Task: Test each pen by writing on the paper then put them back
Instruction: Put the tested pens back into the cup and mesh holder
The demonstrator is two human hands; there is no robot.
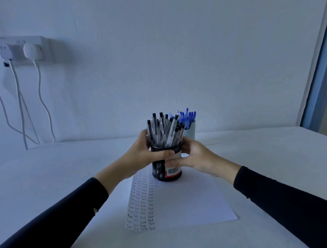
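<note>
Pens (165, 129) with black caps stand in a black mesh holder (158, 171) on the paper's (182, 202) far end, on the table (47, 168); left hand (141, 153) and right hand (196, 158) grip the holder, fingers (186, 144) curled round it, tips hidden behind; a cup (190, 131) of blue pens (187, 118) stands half-hidden beyond.

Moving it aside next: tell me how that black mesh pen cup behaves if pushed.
The mesh cup is tall, narrow, crammed with pens rising above its rim: probably top-heavy, apt to tip. Seemingly standing on the paper, it may drag the sheet.
</note>
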